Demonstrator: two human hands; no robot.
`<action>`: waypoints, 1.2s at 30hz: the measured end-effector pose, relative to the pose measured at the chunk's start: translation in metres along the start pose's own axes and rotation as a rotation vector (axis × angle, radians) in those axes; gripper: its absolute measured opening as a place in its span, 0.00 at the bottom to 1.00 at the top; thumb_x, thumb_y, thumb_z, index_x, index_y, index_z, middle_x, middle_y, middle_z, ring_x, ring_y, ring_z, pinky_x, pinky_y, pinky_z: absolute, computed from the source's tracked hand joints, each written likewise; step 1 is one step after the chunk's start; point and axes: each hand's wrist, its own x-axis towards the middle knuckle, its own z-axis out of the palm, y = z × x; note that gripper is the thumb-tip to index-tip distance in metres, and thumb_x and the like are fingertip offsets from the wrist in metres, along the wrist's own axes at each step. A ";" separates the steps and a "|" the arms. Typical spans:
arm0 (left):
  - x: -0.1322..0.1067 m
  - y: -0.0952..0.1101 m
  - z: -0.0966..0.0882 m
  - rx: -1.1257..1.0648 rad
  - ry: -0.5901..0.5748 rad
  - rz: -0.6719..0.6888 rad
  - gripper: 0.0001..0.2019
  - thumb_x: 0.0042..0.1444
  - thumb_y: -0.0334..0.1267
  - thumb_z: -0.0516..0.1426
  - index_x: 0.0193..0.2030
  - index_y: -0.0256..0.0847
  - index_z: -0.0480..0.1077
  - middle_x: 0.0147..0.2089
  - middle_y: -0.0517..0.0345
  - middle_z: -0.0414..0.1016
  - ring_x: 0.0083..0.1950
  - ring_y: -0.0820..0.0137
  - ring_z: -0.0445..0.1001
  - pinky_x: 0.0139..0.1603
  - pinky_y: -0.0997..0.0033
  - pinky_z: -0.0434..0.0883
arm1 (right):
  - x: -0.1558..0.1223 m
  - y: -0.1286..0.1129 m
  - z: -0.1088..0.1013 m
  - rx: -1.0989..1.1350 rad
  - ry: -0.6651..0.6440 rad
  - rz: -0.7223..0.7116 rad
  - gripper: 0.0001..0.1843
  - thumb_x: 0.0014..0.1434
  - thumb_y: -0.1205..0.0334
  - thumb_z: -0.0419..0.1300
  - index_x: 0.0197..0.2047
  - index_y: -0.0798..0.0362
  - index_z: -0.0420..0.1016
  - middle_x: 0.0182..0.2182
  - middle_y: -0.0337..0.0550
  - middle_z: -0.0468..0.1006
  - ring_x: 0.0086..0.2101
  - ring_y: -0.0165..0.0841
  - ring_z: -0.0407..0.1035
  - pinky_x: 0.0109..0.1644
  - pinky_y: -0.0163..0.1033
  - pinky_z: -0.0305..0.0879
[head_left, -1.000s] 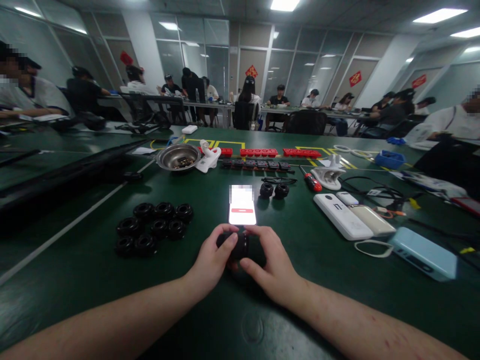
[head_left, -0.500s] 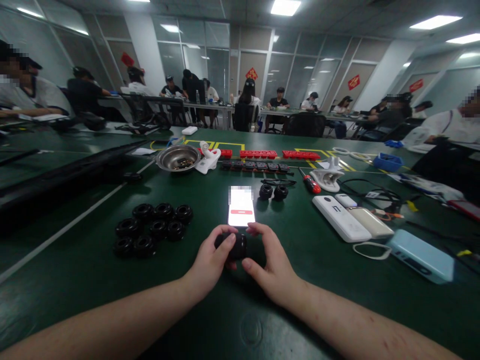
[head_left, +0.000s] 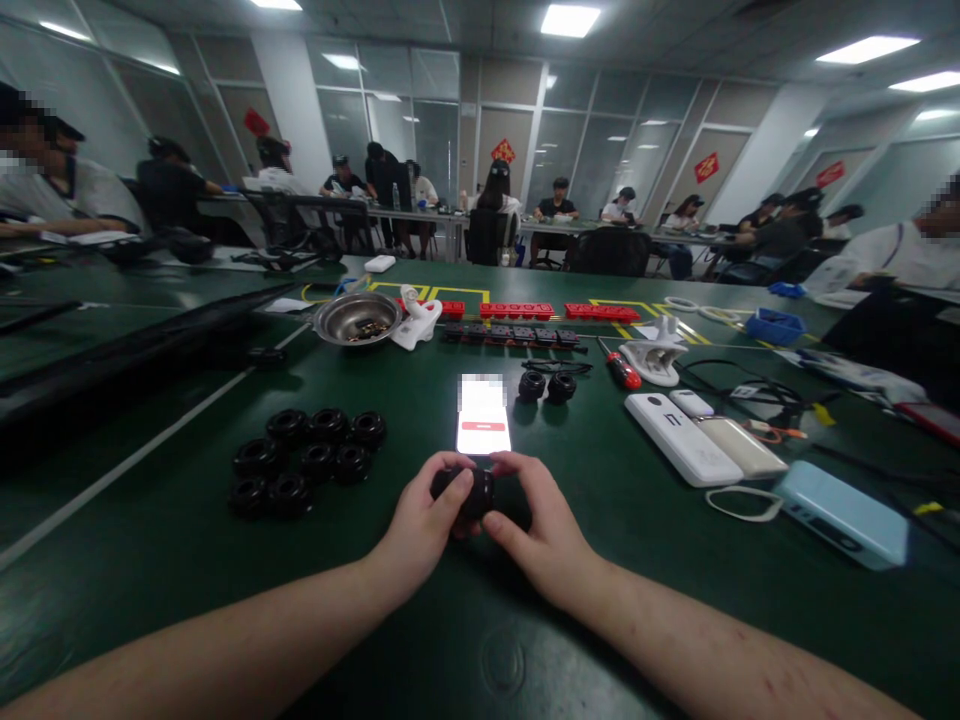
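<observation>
A black round plastic part (head_left: pixel 480 488), with a shiny ring near its right end, is between my two hands above the table. My left hand (head_left: pixel 431 505) is wrapped round its left side, thumb lying across the front. My right hand (head_left: pixel 544 510) curves about its right end, with index fingertip above and thumb tip below at the rim. The palms hide parts of it. Just beyond the hands lies a phone (head_left: pixel 483 415) with a lit white screen and a red bar. Two similar black parts (head_left: pixel 547 387) stand right of the phone. Several black ring-like parts (head_left: pixel 300 455) are grouped at left.
Behind lie a metal bowl (head_left: pixel 358 320) with small pieces, a white device (head_left: pixel 416 322), red trays (head_left: pixel 516 310) and a black strip (head_left: pixel 514 335). At right are a screwdriver (head_left: pixel 624 370), a white power bank (head_left: pixel 682 440), a light-blue box (head_left: pixel 844 515) and cables. Other people sit farther off.
My right hand's fingers have come in closer to the right end of the black part. My left hand keeps its grip, nearly still.
</observation>
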 end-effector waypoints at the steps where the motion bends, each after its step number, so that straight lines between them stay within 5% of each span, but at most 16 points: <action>1: 0.001 -0.001 0.000 -0.001 -0.017 0.001 0.14 0.50 0.48 0.51 0.36 0.40 0.60 0.28 0.63 0.65 0.22 0.75 0.68 0.20 0.77 0.63 | 0.001 0.001 0.000 -0.012 -0.006 0.017 0.14 0.53 0.57 0.55 0.44 0.52 0.64 0.36 0.45 0.68 0.38 0.38 0.63 0.42 0.46 0.61; 4: 0.002 -0.004 -0.001 0.008 -0.067 -0.007 0.15 0.49 0.49 0.52 0.37 0.39 0.60 0.29 0.63 0.66 0.23 0.74 0.70 0.21 0.76 0.64 | 0.004 0.000 -0.001 -0.028 0.003 0.005 0.08 0.54 0.59 0.55 0.38 0.51 0.67 0.33 0.43 0.70 0.36 0.37 0.63 0.39 0.45 0.61; 11: -0.001 0.004 0.002 0.023 0.041 0.002 0.14 0.48 0.49 0.52 0.33 0.40 0.61 0.27 0.64 0.64 0.23 0.75 0.66 0.20 0.77 0.63 | 0.001 -0.003 -0.002 0.000 -0.006 -0.060 0.21 0.52 0.59 0.58 0.49 0.51 0.60 0.42 0.46 0.66 0.43 0.39 0.60 0.46 0.47 0.59; 15: -0.001 0.003 0.002 0.013 0.012 -0.016 0.14 0.48 0.48 0.52 0.34 0.40 0.60 0.26 0.65 0.64 0.22 0.75 0.66 0.20 0.77 0.63 | 0.002 -0.001 -0.001 -0.037 -0.017 0.004 0.15 0.52 0.58 0.58 0.43 0.51 0.65 0.37 0.45 0.69 0.39 0.39 0.62 0.42 0.47 0.61; 21: 0.001 -0.001 0.000 0.016 0.018 0.016 0.15 0.49 0.50 0.51 0.34 0.39 0.62 0.29 0.62 0.64 0.26 0.73 0.67 0.22 0.76 0.65 | 0.002 -0.005 -0.002 -0.071 -0.009 -0.155 0.20 0.51 0.63 0.58 0.48 0.50 0.61 0.42 0.45 0.68 0.44 0.40 0.59 0.48 0.49 0.57; 29: 0.000 0.001 0.000 -0.004 -0.023 -0.006 0.15 0.48 0.50 0.52 0.35 0.41 0.61 0.28 0.64 0.65 0.23 0.74 0.66 0.21 0.76 0.64 | 0.003 -0.004 -0.003 -0.083 -0.012 -0.038 0.14 0.52 0.57 0.58 0.42 0.51 0.65 0.35 0.44 0.69 0.39 0.39 0.61 0.42 0.46 0.60; 36: 0.001 -0.003 -0.002 -0.004 -0.007 0.041 0.15 0.50 0.51 0.50 0.30 0.39 0.62 0.26 0.63 0.63 0.26 0.74 0.65 0.23 0.77 0.64 | 0.002 -0.007 -0.003 -0.105 -0.024 -0.148 0.21 0.50 0.61 0.59 0.47 0.51 0.60 0.42 0.44 0.67 0.43 0.39 0.59 0.49 0.48 0.55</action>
